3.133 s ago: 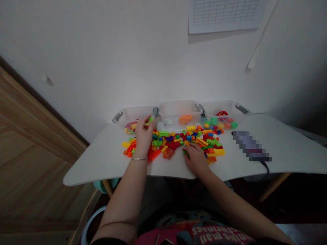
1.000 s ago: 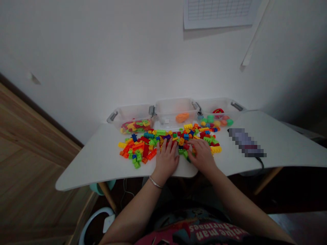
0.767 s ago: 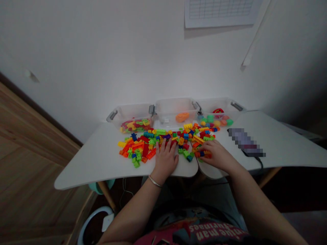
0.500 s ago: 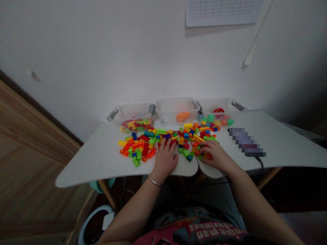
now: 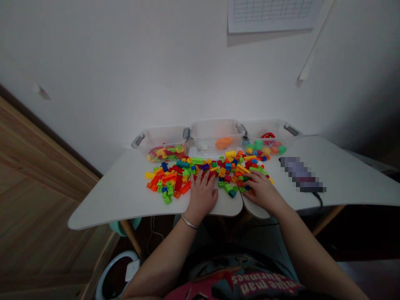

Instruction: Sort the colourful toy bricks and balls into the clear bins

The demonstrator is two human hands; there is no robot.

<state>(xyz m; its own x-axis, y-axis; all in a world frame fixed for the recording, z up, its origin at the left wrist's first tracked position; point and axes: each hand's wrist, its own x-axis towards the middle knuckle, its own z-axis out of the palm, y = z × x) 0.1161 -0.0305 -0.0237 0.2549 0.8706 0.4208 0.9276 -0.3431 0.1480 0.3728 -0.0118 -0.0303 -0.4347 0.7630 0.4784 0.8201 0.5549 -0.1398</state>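
A loose spread of toy building bricks (image 5: 168, 178) in red, orange, yellow, green and blue lies across the front of the white table (image 5: 106, 200). My left hand (image 5: 203, 192) rests palm down at the middle of the spread, its fingers apart and touching red bricks. To its right, my right hand (image 5: 261, 191) reaches over the right end of the bricks. Its fingers are stretched out and parted, with the tips among orange and green bricks. Neither hand visibly grips a brick. What lies beneath the right palm is hidden.
Three clear bins stand along the wall. The left bin (image 5: 165, 134) holds coloured pieces, the middle bin (image 5: 203, 128) an orange object (image 5: 223, 143), the right bin (image 5: 268, 125) rounded coloured pieces. A pixelated dark device (image 5: 301, 175) with a cable lies right. A seam splits the tabletop.
My right hand has shifted slightly, its fingertips drawn a little across the bricks, and a yellow piece now shows beside it. My left hand stays in place.
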